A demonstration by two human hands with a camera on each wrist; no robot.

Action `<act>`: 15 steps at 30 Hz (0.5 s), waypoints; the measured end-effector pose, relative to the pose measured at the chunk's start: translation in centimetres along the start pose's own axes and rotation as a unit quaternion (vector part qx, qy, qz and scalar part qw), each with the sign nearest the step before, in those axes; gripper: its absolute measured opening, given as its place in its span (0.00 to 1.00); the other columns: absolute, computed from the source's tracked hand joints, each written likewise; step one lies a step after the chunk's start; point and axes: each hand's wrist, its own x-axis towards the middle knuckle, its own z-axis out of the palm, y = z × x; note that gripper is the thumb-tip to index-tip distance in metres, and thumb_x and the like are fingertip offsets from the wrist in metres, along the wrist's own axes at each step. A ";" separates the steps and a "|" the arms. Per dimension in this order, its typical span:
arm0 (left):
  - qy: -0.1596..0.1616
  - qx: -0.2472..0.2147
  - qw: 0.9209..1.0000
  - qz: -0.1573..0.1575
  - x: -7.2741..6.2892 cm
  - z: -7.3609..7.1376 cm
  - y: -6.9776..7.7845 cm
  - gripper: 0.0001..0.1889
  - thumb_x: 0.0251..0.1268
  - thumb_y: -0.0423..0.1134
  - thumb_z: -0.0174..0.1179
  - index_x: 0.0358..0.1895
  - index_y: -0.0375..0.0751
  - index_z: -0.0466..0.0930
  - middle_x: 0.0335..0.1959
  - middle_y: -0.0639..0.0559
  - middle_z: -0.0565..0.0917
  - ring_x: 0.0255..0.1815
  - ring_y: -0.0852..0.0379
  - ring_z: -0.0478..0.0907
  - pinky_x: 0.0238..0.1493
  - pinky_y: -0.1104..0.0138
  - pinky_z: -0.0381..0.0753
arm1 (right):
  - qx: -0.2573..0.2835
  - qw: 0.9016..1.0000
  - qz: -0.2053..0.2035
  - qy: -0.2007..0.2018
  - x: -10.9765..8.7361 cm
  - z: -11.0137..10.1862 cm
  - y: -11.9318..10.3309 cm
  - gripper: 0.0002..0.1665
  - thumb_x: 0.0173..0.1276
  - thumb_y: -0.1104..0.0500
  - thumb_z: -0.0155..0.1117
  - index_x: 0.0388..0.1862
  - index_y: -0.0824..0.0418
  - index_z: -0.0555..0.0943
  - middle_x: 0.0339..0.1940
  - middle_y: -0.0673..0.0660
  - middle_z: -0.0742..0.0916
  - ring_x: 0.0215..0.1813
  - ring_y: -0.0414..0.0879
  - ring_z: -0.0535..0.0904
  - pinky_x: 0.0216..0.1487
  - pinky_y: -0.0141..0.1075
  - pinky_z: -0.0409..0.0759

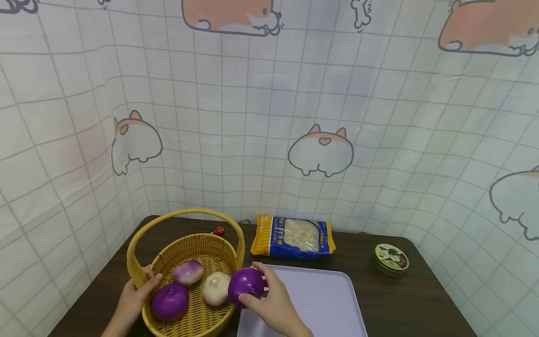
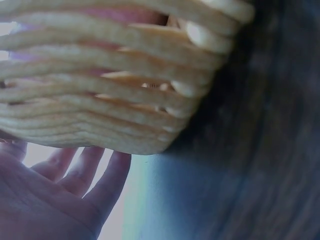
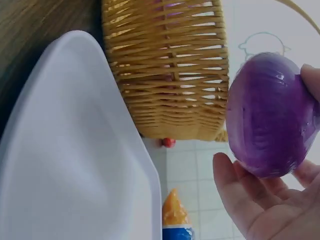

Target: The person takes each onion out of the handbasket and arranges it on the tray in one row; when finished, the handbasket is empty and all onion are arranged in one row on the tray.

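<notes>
My right hand (image 1: 273, 299) holds a purple onion (image 1: 246, 285) between thumb and fingers at the right rim of a yellow wicker basket (image 1: 198, 323). Close up in the right wrist view, this onion (image 3: 267, 115) looks glossy, with the fingers around one side. On the basket's left side my left hand (image 1: 134, 295) grips the rim near the foot of the tall handle. Its fingers (image 2: 107, 187) lie against the weave in the left wrist view. Inside the basket are a purple onion (image 1: 170, 301), a purple-and-white onion or turnip (image 1: 188, 272) and a white onion (image 1: 216, 289).
A pale lilac tray (image 1: 316, 295) lies right of the basket, partly under my right hand. Behind it is a blue-and-yellow pasta bag (image 1: 294, 236). A round green tin (image 1: 391, 260) stands at the right, and a small red object (image 1: 218, 230) lies behind the basket.
</notes>
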 end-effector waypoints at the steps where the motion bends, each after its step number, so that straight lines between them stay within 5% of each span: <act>1: -0.001 0.000 1.000 0.000 0.0 0.0 0.1 0.14 0.72 0.42 0.57 0.40 0.32 0.69 0.42 0.52 0.73 0.45 0.68 0.68 0.42 0.74 0.67 | 0.004 1.000 0.005 0.001 0.1 -0.1 0.0 0.42 0.59 0.44 0.72 0.70 0.54 0.67 0.58 0.58 0.77 0.51 0.48 0.77 0.47 0.40 0.81; 6: -0.016 -0.024 1.000 -0.001 0.1 -0.1 0.5 0.17 0.72 0.42 0.57 0.41 0.27 0.66 0.59 0.36 0.71 0.67 0.44 0.65 0.59 0.69 0.68 | 0.005 0.999 0.024 0.028 0.3 -1.0 0.2 0.42 0.59 0.46 0.73 0.69 0.56 0.68 0.58 0.61 0.78 0.49 0.50 0.79 0.46 0.45 0.82; 8: -0.019 -0.024 1.000 -0.005 0.1 -0.1 0.5 0.18 0.72 0.42 0.57 0.41 0.26 0.65 0.61 0.35 0.70 0.68 0.43 0.63 0.60 0.70 0.66 | -0.011 0.999 0.034 0.040 0.4 -1.3 0.7 0.42 0.59 0.46 0.73 0.69 0.58 0.68 0.58 0.62 0.78 0.48 0.50 0.78 0.46 0.46 0.81; 11: -0.009 -0.002 1.000 -0.010 0.1 -0.1 0.4 0.17 0.72 0.44 0.57 0.41 0.29 0.68 0.56 0.42 0.72 0.58 0.63 0.69 0.49 0.79 0.65 | -0.042 0.997 0.048 0.042 0.3 -1.5 1.4 0.43 0.58 0.45 0.73 0.67 0.60 0.69 0.57 0.62 0.79 0.49 0.51 0.78 0.46 0.48 0.80; 15: -0.005 0.002 1.000 -0.010 0.1 -0.1 0.1 0.16 0.72 0.44 0.58 0.41 0.31 0.69 0.55 0.43 0.73 0.50 0.73 0.69 0.47 0.80 0.66 | -0.078 0.996 0.042 0.028 -0.1 -1.4 2.2 0.42 0.57 0.45 0.73 0.66 0.65 0.71 0.57 0.63 0.80 0.52 0.55 0.79 0.50 0.52 0.78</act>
